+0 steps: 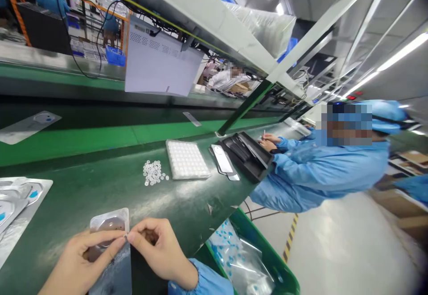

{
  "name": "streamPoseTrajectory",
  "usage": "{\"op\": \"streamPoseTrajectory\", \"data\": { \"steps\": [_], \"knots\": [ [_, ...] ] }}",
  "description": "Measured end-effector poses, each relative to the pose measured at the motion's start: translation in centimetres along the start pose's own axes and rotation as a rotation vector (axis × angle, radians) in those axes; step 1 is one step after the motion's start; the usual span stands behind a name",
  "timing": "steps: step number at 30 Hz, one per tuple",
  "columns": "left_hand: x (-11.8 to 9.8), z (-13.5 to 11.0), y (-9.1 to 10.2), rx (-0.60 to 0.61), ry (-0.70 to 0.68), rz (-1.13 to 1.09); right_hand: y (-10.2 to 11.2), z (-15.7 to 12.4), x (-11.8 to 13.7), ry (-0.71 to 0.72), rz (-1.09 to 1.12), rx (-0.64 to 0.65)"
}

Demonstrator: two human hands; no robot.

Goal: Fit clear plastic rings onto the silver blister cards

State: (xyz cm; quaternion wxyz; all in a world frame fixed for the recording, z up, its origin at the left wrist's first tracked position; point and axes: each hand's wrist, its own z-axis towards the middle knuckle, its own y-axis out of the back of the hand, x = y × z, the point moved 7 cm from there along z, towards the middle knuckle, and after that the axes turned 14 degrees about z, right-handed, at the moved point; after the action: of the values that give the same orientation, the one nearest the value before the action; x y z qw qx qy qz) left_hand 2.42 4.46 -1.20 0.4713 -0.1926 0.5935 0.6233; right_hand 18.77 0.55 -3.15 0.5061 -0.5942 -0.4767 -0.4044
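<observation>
**Pack in hand, corner pinched: I judge the work on it is in its early part**

The clear pack [110, 223] sits right under my fingertips at the near edge of the green bench [100, 188]. Its lower half hangs toward me between the two hands. It looks like thin, glossy moulded plastic with a round, brownish part seated in a shaped pocket. As far as I can see it is whole and unopened.

My left hand [78, 259] and right hand [160, 250] meet at the pack's upper corner, each with thumb and forefinger pressed together on the same spot. The other fingers of the right hand are curled in. What sits between the tips is too small for me to tell from the pack itself.

So the pack is picked up and gripped, and anything beyond that grip looks not yet done.

Left of the fingers lies a stack of similar packs [16, 201]; I cannot tell whether they are finished or waiting. Beyond the fingers is a heap of small white discs [154, 173], and just beside it a white tray [187, 159]. Further right, well apart, a black tray [247, 154] lies in front of a co-worker in blue [334, 170]. Right of my right hand and below the bench stands a green bin [281, 272] holding plastic bags.
</observation>
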Motion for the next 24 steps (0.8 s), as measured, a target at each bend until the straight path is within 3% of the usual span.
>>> {"op": "streamPoseTrajectory", "data": {
  "steps": [4, 10, 16, 24],
  "knots": [
    [-0.1, -0.1, 0.1, 0.005, 0.002, 0.008, -0.2, -0.2, 0.5, 0.025, -0.074, -0.002],
    [-0.5, 0.0, 0.0, 0.046, -0.042, 0.011, -0.2, -0.4, 1.9, 0.187, -0.227, -0.013],
    [-0.3, -0.6, -0.3, 0.035, -0.004, -0.037, 0.0, -0.3, 0.6, -0.017, -0.027, 0.05],
    [-0.4, -0.8, -0.9, 0.109, 0.061, -0.139, -0.1, -0.5, 0.1, -0.089, -0.034, 0.072]
  ]
}}
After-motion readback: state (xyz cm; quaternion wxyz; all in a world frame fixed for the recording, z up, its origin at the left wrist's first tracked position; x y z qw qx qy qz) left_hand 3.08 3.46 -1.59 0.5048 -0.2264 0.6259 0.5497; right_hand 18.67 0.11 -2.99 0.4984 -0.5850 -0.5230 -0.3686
